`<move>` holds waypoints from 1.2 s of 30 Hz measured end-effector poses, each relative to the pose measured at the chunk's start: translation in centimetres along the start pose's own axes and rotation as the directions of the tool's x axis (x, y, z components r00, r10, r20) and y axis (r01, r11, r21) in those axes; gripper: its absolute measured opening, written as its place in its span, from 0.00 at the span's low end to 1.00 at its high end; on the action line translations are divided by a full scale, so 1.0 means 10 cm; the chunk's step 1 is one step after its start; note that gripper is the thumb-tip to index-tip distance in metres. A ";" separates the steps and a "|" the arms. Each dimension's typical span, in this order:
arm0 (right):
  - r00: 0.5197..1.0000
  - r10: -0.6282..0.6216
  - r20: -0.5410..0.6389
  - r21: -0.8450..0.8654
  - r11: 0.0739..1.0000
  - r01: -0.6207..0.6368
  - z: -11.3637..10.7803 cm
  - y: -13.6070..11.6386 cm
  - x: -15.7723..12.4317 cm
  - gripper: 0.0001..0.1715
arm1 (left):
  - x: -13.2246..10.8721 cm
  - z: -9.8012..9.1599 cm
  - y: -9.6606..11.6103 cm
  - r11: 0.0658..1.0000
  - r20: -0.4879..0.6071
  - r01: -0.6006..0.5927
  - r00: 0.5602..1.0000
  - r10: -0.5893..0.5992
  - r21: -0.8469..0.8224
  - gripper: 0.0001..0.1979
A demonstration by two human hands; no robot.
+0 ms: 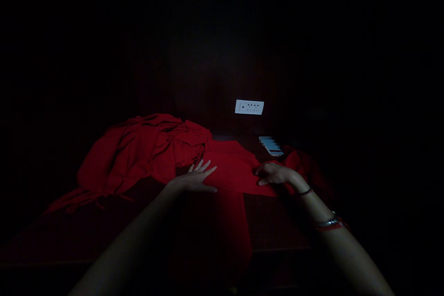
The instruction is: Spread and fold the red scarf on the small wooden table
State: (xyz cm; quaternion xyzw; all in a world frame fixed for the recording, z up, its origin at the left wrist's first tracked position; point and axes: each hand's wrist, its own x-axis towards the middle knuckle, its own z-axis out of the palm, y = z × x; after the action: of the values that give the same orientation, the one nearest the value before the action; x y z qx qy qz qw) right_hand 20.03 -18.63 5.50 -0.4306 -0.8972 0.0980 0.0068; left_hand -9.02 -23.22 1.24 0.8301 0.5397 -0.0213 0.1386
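Note:
A length of red fabric (229,166) lies flat on the dark table, and part of it hangs over the front edge. My left hand (197,179) rests on its left side, fingers spread and a ring on one of them. At the fabric's right end is my right hand (275,173), its fingers curled and closed on the cloth; the fingertips are dim. Left of my hands is a bunched red scarf (138,148) with fringed ends. Whether it joins the flat piece cannot be made out.
A phone (272,146) lies on the table behind my right hand. More crumpled red cloth (305,166) sits to the right. A white wall socket (249,107) is on the dark back wall. The table's front edge (277,249) shows faintly; the surroundings are very dark.

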 end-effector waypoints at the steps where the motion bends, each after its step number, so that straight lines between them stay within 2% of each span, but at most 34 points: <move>1: 0.999 -0.010 -0.035 -0.007 1.000 0.009 -0.02 -0.06 0.05 0.19 | 0.00 -0.01 0.00 1.000 0.015 0.000 1.000 0.000 -0.015 0.46; 4: 0.979 0.024 -0.202 -0.032 0.999 -0.031 0.02 -0.28 0.23 0.33 | 0.01 -0.01 0.00 0.998 0.037 0.019 0.999 -0.017 -0.062 0.38; 5: 0.979 0.043 -0.200 -0.034 0.998 -0.050 0.08 -0.33 0.29 0.37 | 0.02 -0.01 0.01 0.997 0.020 0.036 0.999 -0.035 -0.063 0.35; 7: 0.991 0.093 -0.099 -0.024 0.995 -0.096 0.24 -0.41 0.41 0.42 | 0.03 0.01 0.01 0.995 -0.054 0.089 0.994 -0.091 -0.032 0.32; 10: 0.988 0.154 0.012 -0.012 0.988 -0.154 0.45 -0.43 0.51 0.43 | 0.04 0.03 -0.01 0.983 -0.140 0.180 0.975 -0.172 0.044 0.32; 15: 0.988 0.145 -0.047 -0.032 0.989 -0.146 0.57 -0.33 0.49 0.44 | 0.05 0.03 -0.04 0.962 -0.082 0.266 0.962 -0.261 0.060 0.36; 20: 0.981 0.178 -0.079 -0.051 0.982 -0.182 0.59 -0.10 0.31 0.46 | 0.05 0.02 -0.02 0.960 -0.053 0.273 0.961 -0.270 0.063 0.39; 24: 0.954 0.272 -0.127 -0.082 0.955 -0.283 0.58 0.17 0.12 0.43 | 0.06 0.05 0.03 0.963 -0.147 0.241 0.964 -0.222 0.124 0.35; 27: 0.930 0.333 -0.153 -0.140 0.925 -0.354 0.50 0.44 -0.03 0.39 | 0.08 0.07 0.08 0.960 -0.178 0.225 0.965 -0.195 0.165 0.34; 31: 0.880 0.384 -0.280 -0.219 0.867 -0.448 0.32 0.83 -0.19 0.35 | 0.12 0.09 0.15 0.953 -0.177 0.254 0.958 -0.226 0.162 0.33; 34: 0.902 0.383 -0.199 -0.189 0.888 -0.419 0.21 1.03 -0.22 0.34 | 0.14 0.11 0.19 0.944 -0.220 0.284 0.944 -0.245 0.168 0.31; 36: 0.924 0.353 -0.145 -0.171 0.911 -0.374 0.15 1.08 -0.21 0.28 | 0.15 0.13 0.21 0.941 -0.259 0.292 0.935 -0.243 0.170 0.30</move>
State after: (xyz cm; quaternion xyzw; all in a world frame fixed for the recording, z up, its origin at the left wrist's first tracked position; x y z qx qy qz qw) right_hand 29.57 -13.88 2.23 -0.5935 -0.8047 -0.0151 -0.0042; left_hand -6.32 -23.04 0.11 0.7549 0.6556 0.0024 -0.0169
